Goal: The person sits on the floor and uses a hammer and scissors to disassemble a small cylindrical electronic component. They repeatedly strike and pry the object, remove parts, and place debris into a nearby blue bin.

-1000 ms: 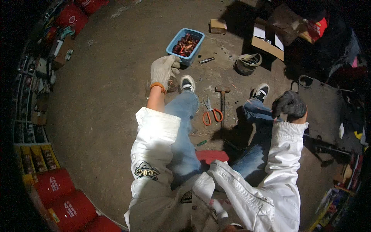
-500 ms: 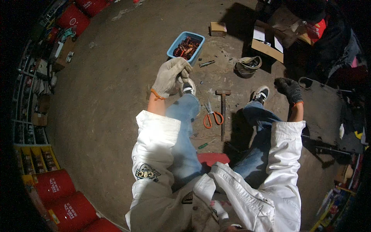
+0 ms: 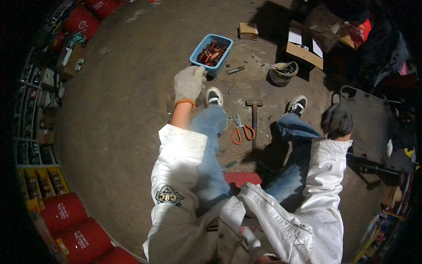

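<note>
My left hand [image 3: 189, 83], in a pale work glove with an orange cuff, is held at the near edge of a light blue plastic basin [image 3: 231, 42]. Its fingers are curled inward, and what they hold, if anything, is hidden. Inside the basin lies a heap of reddish-brown, coppery scrap [image 3: 212, 53]. Out to the right, above the floor past my knee, is my right hand [image 3: 337, 120] in a dark grey glove. Its fingers bend down and in, with their tips out of sight. Between my feet lie orange-handled scissors [image 3: 242, 132] and a long-handled hammer [image 3: 254, 115].
A metal piece [image 3: 236, 70] lies by the basin. Beyond are a small carton [image 3: 248, 31], a round container [image 3: 281, 77] and an open cardboard box [image 3: 305, 53]. A green-handled screwdriver [image 3: 231, 164] lies near my red seat [image 3: 243, 177]. Red drums [image 3: 65, 211] line the left.
My left hand has turned so its back shows more, staying close to the basin. My right hand has drawn back toward me, with its fingers curled downward.
</note>
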A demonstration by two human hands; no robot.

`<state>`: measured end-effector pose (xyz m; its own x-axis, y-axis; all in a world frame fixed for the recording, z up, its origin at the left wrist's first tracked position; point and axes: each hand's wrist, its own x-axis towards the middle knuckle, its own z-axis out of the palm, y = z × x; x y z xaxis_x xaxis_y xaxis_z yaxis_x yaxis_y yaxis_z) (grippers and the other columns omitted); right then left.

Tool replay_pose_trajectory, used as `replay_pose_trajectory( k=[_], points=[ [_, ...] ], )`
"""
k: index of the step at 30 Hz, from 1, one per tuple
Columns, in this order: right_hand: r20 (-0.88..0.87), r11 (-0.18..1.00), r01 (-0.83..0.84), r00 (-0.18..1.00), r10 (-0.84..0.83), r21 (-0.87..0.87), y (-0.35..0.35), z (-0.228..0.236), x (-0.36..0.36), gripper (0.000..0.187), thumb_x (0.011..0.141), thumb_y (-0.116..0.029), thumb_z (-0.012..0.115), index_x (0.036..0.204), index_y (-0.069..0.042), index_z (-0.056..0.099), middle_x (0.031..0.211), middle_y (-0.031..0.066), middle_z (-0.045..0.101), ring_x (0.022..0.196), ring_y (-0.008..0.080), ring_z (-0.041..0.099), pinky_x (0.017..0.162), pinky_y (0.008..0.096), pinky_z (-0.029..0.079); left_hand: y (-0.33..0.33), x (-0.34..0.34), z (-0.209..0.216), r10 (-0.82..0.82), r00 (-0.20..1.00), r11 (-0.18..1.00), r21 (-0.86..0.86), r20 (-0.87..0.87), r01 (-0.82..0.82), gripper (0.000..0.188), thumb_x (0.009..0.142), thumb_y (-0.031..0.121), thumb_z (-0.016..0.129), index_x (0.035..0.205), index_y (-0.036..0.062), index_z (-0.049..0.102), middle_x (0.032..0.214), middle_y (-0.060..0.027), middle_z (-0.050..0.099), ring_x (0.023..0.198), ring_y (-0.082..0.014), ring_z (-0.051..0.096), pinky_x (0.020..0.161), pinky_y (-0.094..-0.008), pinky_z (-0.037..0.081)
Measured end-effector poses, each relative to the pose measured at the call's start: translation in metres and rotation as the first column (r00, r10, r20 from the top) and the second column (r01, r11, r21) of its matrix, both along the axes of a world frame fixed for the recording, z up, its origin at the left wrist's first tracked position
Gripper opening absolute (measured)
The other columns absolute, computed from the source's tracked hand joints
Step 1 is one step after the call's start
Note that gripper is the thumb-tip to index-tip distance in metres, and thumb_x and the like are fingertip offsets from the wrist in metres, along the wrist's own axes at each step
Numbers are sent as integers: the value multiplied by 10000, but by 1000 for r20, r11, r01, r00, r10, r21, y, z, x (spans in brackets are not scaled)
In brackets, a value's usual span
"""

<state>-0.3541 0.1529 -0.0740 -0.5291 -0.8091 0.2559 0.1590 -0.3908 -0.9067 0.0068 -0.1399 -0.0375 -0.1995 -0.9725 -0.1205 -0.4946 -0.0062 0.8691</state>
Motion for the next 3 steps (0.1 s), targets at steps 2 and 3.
replay_pose_trajectory(
  k=[2, 3],
  points=[
    [-339, 899, -437, 847, 409, -6, -13, 7, -8, 331, 834, -139, 612, 1112, 29, 550, 1042, 200, 601, 877, 278, 623, 683, 371, 521, -6, 3, -7, 147, 932, 988, 94, -332, -122, 286, 897, 235, 536, 903, -25, 654, 720, -104, 630, 599, -135, 600, 477, -247, 457],
    [-374, 864, -503, 800, 468, 5, -14, 7, -5, 331, 834, -139, 612, 1112, 29, 550, 1042, 200, 601, 877, 278, 623, 683, 371, 521, -11, 6, -11, 202, 883, 977, 152, -425, -150, 284, 902, 245, 536, 939, -13, 648, 736, -97, 632, 597, -143, 603, 493, -251, 471]
  ],
)
